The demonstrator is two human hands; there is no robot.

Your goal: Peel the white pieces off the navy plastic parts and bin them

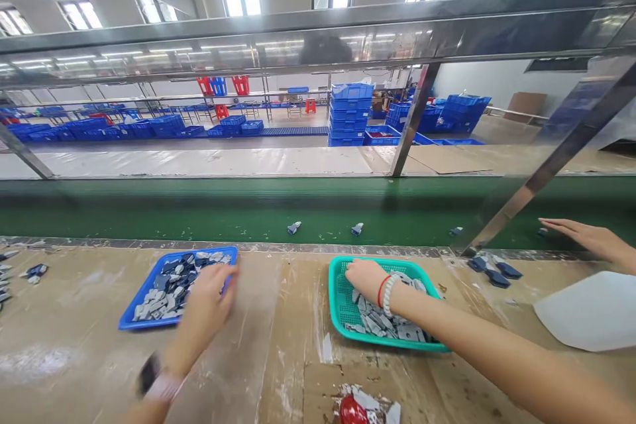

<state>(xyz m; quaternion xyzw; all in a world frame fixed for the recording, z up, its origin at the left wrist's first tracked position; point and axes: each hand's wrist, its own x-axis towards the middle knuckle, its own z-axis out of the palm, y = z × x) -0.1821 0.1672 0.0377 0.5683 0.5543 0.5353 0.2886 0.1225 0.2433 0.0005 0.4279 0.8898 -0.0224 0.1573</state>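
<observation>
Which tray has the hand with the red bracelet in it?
The teal plastic tray, not the blue one: the right hand, wearing a red string and a white beaded bracelet, rests on the grey parts inside it.

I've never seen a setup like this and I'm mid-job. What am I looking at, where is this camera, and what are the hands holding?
This is one view from a camera worn on a person's head, looking down at a bench. The right hand is in a teal tray, on small grey parts; whether it grips any is hidden. The left hand, blurred, is at the edge of a blue tray of similar parts. Beyond lies a green conveyor belt; another person's hand reaches in at right.
</observation>
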